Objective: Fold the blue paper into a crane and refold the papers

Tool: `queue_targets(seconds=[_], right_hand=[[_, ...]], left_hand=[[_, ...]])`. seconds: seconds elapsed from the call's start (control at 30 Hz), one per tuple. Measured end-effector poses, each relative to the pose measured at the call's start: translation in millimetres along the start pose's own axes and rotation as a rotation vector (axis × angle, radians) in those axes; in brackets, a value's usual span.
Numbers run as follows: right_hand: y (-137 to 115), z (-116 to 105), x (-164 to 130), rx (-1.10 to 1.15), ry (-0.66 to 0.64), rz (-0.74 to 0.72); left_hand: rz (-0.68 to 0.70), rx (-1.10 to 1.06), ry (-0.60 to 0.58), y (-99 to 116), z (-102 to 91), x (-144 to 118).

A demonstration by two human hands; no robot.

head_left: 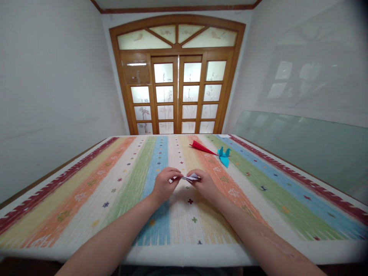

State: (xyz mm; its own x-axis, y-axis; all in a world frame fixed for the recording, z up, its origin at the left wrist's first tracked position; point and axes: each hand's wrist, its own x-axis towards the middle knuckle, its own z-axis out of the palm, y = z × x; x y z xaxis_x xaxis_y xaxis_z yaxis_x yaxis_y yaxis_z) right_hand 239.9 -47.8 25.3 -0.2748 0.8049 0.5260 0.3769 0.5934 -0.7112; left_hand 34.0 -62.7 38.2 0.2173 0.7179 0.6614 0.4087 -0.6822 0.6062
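Note:
A small piece of folded paper [191, 177], pale white to lilac, is held between both hands above the middle of the table. My left hand [166, 184] pinches its left end between thumb and fingers. My right hand [204, 184] grips the right end, with the thumb near the top and fingers curled behind. The paper looks layered, though its full shape is partly covered by the fingers. Beyond my right hand lie a red paper plane [202, 147] and a blue folded-paper figure [224, 156], whose pointed parts stand up.
A striped, patterned cloth [129, 191] covers the table. At its far edge lies a small white item [224, 136]. Wooden doors with glass panes [178, 92] stand behind the table. A greenish glass panel [301, 138] leans along the right wall.

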Motion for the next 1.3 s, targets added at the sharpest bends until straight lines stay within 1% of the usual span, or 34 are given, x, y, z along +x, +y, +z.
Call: queue_targets(seconds=[0.1, 0.23, 0.3, 0.43, 0.53, 0.63, 0.8, 0.93, 1.03, 1.3], right_hand=[[-1, -2, 1, 0.002, 0.014, -0.003], [-1, -1, 1, 0.059, 0.000, 0.109], [-1, 0, 1, 0.101, -0.011, 0.167], [0, 3, 1, 0.213, -0.084, 0.262], [4, 5, 0, 0.308, -0.104, 0.292], [6, 6, 0, 0.391, -0.098, 0.313], [4, 4, 0, 0.495, -0.087, 0.362], [6, 3, 1, 0.597, -0.094, 0.424], [6, 3, 1, 0.634, -0.089, 0.456], [-3, 4, 2, 0.663, -0.097, 0.516]], left_hand=[[-0.016, -0.005, -0.030, 1, 1.4, 0], [-0.101, -0.035, -0.047, 2, 1.6, 1], [-0.144, -0.067, -0.028, 1, 1.4, 2], [-0.220, -0.134, 0.010, -6, 2.7, 3], [-0.243, -0.159, -0.023, -11, 4.9, 2], [-0.228, -0.151, -0.065, -13, 5.9, 1], [-0.113, -0.132, -0.165, -8, 3.4, -1], [-0.063, -0.107, -0.237, -5, 2.0, -1], [-0.060, -0.080, -0.241, -8, 3.7, -1], [-0.059, -0.056, -0.194, -21, 6.4, 0]])
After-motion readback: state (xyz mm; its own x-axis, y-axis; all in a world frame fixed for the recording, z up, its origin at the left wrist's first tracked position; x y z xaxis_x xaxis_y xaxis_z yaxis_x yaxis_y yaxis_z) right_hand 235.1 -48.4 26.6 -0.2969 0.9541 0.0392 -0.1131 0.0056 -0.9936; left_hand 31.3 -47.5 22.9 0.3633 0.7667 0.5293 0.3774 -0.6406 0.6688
